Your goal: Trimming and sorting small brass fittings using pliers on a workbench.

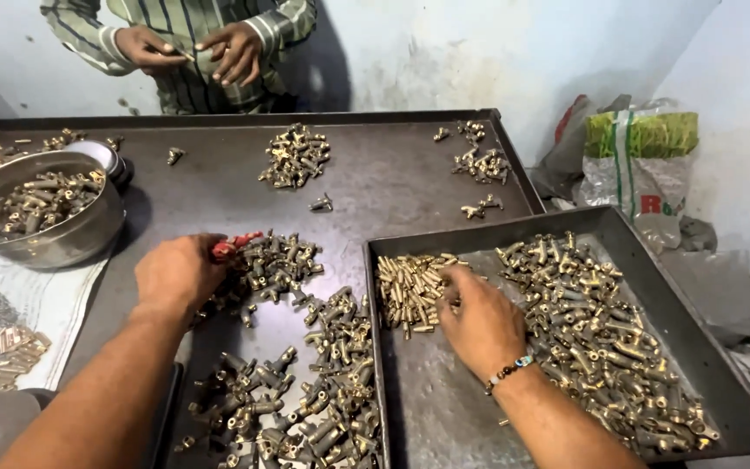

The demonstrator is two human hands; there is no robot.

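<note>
Fingers of the right hand [479, 326] press among brass pins [410, 287] in the tray [740, 408]; left hand [180, 274] pinches a red-handled tool [234, 246].

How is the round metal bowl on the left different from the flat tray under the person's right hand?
The bowl is round, deep and shiny; the tray is rectangular, shallow and dull grey. The bowl's brass fittings sit heaped together, while the tray's lie in two lots: small pins by the right hand, and bigger fittings spread beside them. Both are metal and hold brass parts.
</note>
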